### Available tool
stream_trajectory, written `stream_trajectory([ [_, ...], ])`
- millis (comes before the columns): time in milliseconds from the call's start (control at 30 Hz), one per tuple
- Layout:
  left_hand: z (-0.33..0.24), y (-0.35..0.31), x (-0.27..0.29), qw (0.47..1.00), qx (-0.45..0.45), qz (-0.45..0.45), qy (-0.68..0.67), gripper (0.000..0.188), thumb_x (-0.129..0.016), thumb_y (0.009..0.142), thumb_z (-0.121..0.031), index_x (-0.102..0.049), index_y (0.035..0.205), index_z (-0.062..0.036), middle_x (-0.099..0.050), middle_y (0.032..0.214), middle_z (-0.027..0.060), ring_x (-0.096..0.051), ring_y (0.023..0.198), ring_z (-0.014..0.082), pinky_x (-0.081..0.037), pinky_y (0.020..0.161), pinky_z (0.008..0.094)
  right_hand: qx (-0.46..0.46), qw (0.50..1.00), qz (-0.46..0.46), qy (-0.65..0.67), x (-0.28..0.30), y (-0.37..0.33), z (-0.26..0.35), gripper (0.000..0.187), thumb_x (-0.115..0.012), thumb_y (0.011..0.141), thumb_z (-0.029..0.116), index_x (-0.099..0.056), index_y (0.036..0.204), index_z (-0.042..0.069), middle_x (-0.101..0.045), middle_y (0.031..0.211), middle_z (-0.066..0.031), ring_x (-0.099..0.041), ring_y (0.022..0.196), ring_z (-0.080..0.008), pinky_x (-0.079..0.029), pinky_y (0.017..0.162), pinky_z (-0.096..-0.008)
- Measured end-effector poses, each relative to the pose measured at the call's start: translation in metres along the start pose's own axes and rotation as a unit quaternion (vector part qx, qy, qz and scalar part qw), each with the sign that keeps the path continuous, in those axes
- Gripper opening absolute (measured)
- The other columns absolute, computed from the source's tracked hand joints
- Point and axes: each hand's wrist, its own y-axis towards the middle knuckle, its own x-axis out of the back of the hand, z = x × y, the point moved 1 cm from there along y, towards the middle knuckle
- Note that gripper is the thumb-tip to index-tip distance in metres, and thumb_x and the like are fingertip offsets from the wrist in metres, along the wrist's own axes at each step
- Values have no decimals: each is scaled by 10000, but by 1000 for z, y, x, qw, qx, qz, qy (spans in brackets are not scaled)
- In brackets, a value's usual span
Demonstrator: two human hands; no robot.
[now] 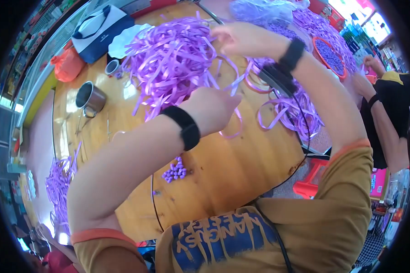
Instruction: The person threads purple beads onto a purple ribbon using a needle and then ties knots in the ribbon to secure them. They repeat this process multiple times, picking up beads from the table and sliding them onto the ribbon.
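Note:
A big heap of shiny purple ribbon (173,59) lies on the wooden table in front of me. My left hand (212,109) is closed at the heap's near right edge, its fingertips pinching a purple ribbon strand (236,87). Farther off, my right hand (246,40) reaches in over the heap's right side with its fingers curled together. What those fingers hold, if anything, is too small to make out. Loose ribbon loops hang between and below the two hands. Nearer to me, a small cluster of purple beads or knots (174,171) sits on the table.
A metal mug (90,98), a small cup (112,67), an orange bag (68,65) and a blue-white bag (100,34) stand left. More ribbon (300,111) and a red-rimmed basket (330,57) of purple pieces lie right, near another person's arm (387,118). A dark cable (305,118) hangs from my right wrist.

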Motion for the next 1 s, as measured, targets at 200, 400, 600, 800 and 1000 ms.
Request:
stream_trajectory([
  [200, 20, 38, -8, 989, 115, 88, 30, 215, -444, 817, -153, -568, 948, -35, -633, 749, 164, -628, 689, 331, -489, 562, 439, -108, 991, 84, -9, -67, -108, -25, 338, -554, 748, 162, -499, 1022, -28, -561, 953, -183, -553, 856, -328, -447, 741, -368],
  [400, 75, 8, 9, 953, 229, 151, 126, 194, -491, 769, -184, -618, 822, -49, -618, 802, 172, -594, 797, 342, -463, 695, 438, -63, 994, -60, -63, -83, -170, -4, 356, -612, 721, 145, -513, 1028, -5, -506, 1117, -135, -494, 1026, -302, -375, 858, -416],
  [600, 70, -6, 23, 963, 233, 115, 77, 237, -469, 789, -194, -592, 882, -14, -613, 827, 191, -582, 812, 358, -453, 715, 454, -116, 993, -30, -23, -76, -174, -3, 175, -598, 741, 121, -572, 897, 45, -553, 928, -101, -508, 950, -275, -338, 899, -409],
  [800, 2, 4, 38, 971, 100, -85, -201, 199, -513, 825, -146, -586, 951, -9, -604, 717, 136, -598, 663, 279, -452, 579, 377, -102, 966, -161, 176, -49, -182, 20, 93, -564, 770, 31, -558, 862, 44, -546, 788, -58, -546, 776, -177, -414, 754, -324],
  [1000, -53, 16, 39, 834, 102, -7, -541, 368, -532, 874, -123, -472, 1230, -56, -462, 676, -58, -412, 590, 31, -340, 532, 189, -104, 835, -200, 502, -43, -205, 49, 119, -578, 813, 22, -538, 925, 12, -525, 906, -15, -530, 763, -80, -416, 655, -212],
])
